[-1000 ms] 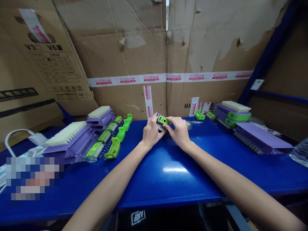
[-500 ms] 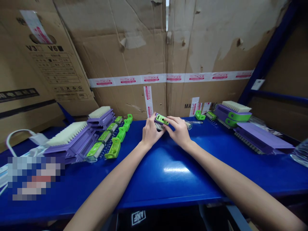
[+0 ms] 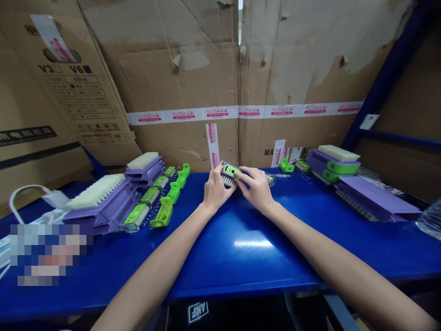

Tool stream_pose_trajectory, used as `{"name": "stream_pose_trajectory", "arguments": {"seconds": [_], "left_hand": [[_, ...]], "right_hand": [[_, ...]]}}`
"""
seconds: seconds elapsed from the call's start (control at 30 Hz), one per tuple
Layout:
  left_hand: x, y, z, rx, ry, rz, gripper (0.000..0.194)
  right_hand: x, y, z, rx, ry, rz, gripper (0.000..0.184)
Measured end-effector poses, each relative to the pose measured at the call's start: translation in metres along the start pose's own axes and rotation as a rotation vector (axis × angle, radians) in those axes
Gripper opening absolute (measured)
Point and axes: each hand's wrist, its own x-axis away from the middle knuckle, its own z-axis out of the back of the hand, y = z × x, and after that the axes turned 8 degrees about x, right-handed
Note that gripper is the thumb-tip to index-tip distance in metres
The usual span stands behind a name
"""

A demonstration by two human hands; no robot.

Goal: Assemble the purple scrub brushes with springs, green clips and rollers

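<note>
Near the middle of the table, a purple brush (image 3: 228, 180) with white bristles and a green plate (image 3: 232, 170) is held up between my hands. My left hand (image 3: 216, 191) wraps round its left side, fingers closed. Thumb and fingertips of my right hand (image 3: 255, 187) press on the right end of the green plate. Slots and a dark hole show in the plate. Behind my right hand lie a clear-and-green block (image 3: 270, 179) and a thin metal tool (image 3: 282, 175), both partly hidden.
Purple brushes (image 3: 99, 202) stack at left, beside a row of green-topped blocks (image 3: 149, 196), small springs and green brackets (image 3: 164, 212). At right lie more purple brushes (image 3: 332, 163), a green bracket (image 3: 285, 165) and springs. Cardboard (image 3: 193, 82) stands behind the blue table (image 3: 220, 257).
My right fingertips have shifted slightly to the right on the green plate, showing more of its dark hole. My left hand keeps its hold.
</note>
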Motion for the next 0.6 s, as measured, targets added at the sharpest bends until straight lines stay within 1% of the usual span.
{"name": "stream_pose_trajectory", "arguments": {"seconds": [0.43, 0.6], "left_hand": [[0.0, -0.0017, -0.0008, 0.0, 0.008, -0.025, 0.076], [-0.0018, -0.0032, -0.0001, 0.004, 0.02, -0.001, 0.074]], "right_hand": [[-0.0003, -0.0004, 0.0016, 0.02, -0.005, 0.021, 0.023], [-0.002, -0.0021, 0.0052, 0.032, -0.027, 0.023, 0.027]]}}
